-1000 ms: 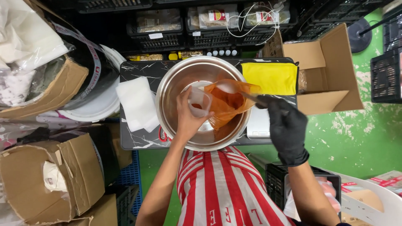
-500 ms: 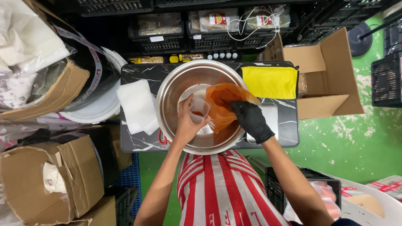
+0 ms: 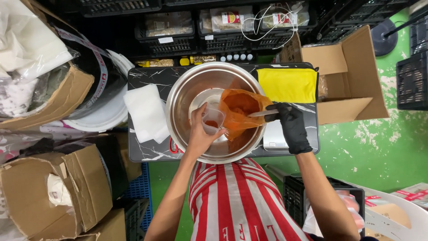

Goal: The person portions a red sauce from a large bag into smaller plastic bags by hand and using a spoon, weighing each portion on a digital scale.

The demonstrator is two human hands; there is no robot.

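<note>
A large steel bowl sits on a small black marble-patterned table. Inside it my bare left hand holds a small clear plastic cup with a little orange-red stuff at the bottom. Beside the cup lies a clear bag of orange-red powder. My right hand, in a black glove, grips a metal spoon whose tip reaches into the bag.
A yellow cloth and a white folded pad lie on the table. Open cardboard boxes stand right and lower left. Black crates with packets line the back. A taped bin stands at left. The floor is green.
My gloved right hand has drawn back from the bag to its right side and now holds the spoon level into it. The left hand stays on the cup.
</note>
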